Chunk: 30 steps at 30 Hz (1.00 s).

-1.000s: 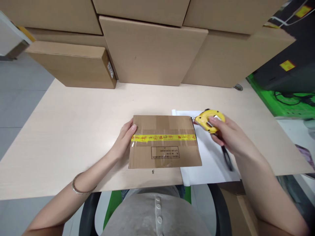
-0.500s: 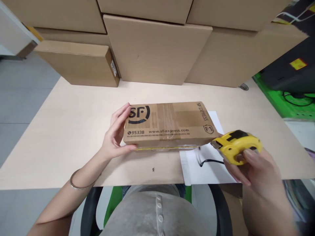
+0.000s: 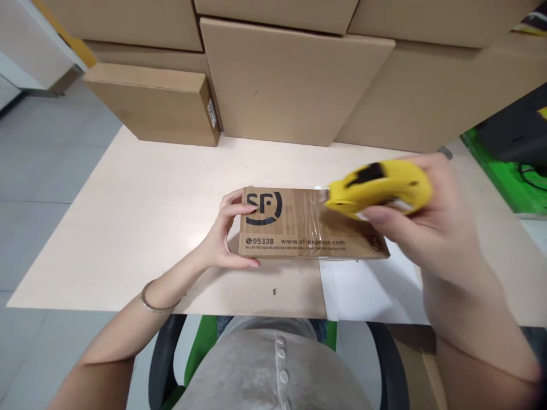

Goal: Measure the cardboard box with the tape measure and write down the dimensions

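Observation:
A flat brown SF Express carton [image 3: 282, 228] is in front of me, with clear tape across the middle of its top. My left hand [image 3: 226, 233] grips the carton's left end, fingers on top and thumb along the near edge. My right hand [image 3: 440, 222] is closed around a yellow utility knife [image 3: 384, 185] with a black slider, held over the carton's right half. The knife's metal tip points left, beside the tape strip; whether it touches the carton, I cannot tell. The knife and hand hide the carton's far right corner.
Large cardboard boxes [image 3: 290, 85] stand along the back of the pale table [image 3: 123, 228]. A smaller closed box [image 3: 154, 111] leans there at the left. White paper [image 3: 367, 290] and a flat cardboard piece [image 3: 294, 290] lie near the front edge. A green tray [image 3: 496, 176] is at the right.
My right hand has brought the knife up and left, from beside the carton's right end to over its top. The carton now lies lower and flatter, with my left hand still on it.

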### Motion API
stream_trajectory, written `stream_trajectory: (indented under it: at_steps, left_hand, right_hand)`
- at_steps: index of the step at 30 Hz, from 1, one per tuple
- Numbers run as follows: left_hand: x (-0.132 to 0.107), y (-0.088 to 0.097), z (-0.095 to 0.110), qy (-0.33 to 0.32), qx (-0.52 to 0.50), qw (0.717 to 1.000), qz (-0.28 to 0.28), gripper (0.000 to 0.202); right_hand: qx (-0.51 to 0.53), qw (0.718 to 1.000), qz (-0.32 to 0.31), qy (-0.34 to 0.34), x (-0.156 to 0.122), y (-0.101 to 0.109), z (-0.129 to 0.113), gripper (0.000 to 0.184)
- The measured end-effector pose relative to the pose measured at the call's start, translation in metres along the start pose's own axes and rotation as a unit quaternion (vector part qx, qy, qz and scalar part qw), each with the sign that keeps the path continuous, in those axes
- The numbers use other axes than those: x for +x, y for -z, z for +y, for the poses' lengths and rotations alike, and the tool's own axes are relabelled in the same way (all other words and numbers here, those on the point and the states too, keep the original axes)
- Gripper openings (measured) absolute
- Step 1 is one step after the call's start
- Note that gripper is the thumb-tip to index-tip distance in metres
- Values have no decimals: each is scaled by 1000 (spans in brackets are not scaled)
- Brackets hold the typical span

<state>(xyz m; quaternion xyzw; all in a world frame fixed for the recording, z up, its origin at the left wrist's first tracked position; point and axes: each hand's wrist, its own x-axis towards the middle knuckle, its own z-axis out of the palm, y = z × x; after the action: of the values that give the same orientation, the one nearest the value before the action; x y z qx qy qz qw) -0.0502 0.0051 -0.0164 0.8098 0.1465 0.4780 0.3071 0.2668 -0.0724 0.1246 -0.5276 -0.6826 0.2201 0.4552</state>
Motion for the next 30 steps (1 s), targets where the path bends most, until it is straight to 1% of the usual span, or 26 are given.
stream_trajectory:
  at_steps: [1, 3, 4, 6, 9, 11, 13, 15, 18, 21, 23, 24, 26, 28, 30]
  left_hand:
    - [0, -1, 0, 6, -5, 1000, 3, 118]
    - [-1, -3, 0, 22, -27, 999, 6, 135]
    - [-3, -4, -1, 31, -39, 999, 6, 141]
    - [-7, -6, -2, 43, -50, 998, 7, 145]
    - [-12, -9, -6, 43, -46, 998, 17, 142]
    - [-13, -9, -8, 21, -34, 999, 21, 140]
    - [-11, -8, -9, -9, -11, 1000, 22, 132]
    - [-8, -7, -8, -30, 15, 999, 21, 119]
    - [-2, -5, -4, -45, 27, 998, 19, 103]
    - [1, -4, -1, -50, 28, 998, 16, 97]
    - [2, -4, -1, -51, 31, 998, 15, 96]
    - [2, -4, -1, -51, 33, 998, 16, 95]
    - [3, -4, -2, -54, 34, 998, 22, 94]
    - [4, -4, -3, -55, 32, 998, 29, 92]
    - [4, -5, -3, -55, 28, 998, 31, 93]
  right_hand:
    - [-20, 998, -48, 43, 12, -11, -7, 46]
    - [-39, 984, -139, 100, 33, -34, -22, 50]
    - [-52, 976, -179, 111, 41, -45, -29, 50]
    - [-66, 958, -247, 129, 52, -62, -40, 46]
    - [-65, 934, -318, 149, 61, -74, -45, 38]
    - [-60, 927, -334, 162, 62, -71, -42, 34]
    - [-57, 930, -320, 170, 61, -61, -34, 35]
    - [-65, 939, -299, 156, 56, -42, -24, 38]
    - [-99, 953, -265, 107, 41, -1, -3, 39]
    - [-135, 968, -204, 60, 19, 44, 20, 35]
    - [-129, 979, -155, 26, 5, 67, 35, 37]
    - [-117, 984, -132, 17, -1, 75, 41, 38]
    - [-95, 990, -103, 7, -9, 84, 51, 43]
    - [-84, 992, -91, 4, -14, 88, 58, 46]
    - [-83, 992, -91, -2, -17, 91, 62, 47]
